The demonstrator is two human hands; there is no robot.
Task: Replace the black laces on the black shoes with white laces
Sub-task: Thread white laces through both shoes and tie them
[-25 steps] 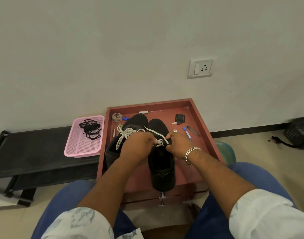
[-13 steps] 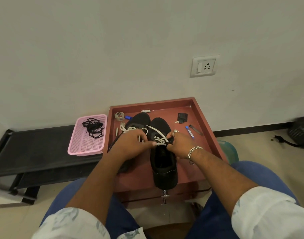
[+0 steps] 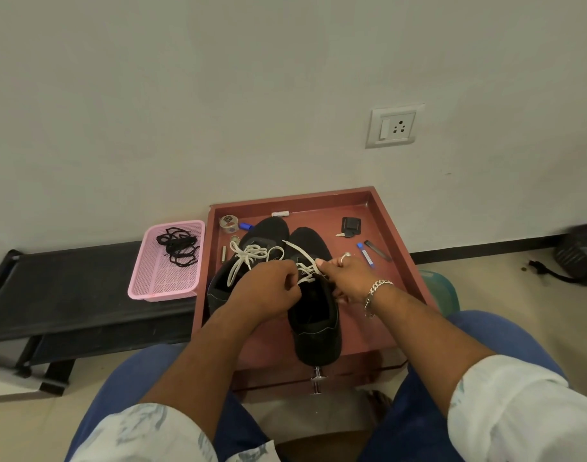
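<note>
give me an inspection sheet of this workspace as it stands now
surface: red tray with raised rim, on a small drawer unit
job's things: two black shoes, left shoe laced white, right shoe with white lace partly threaded; black laces in pink basket
clutter: tape roll, keys, pens
grippers: left hand and right hand both pinch the white lace
cables: black cord on floor
surroundings: wall socket, black bench
</note>
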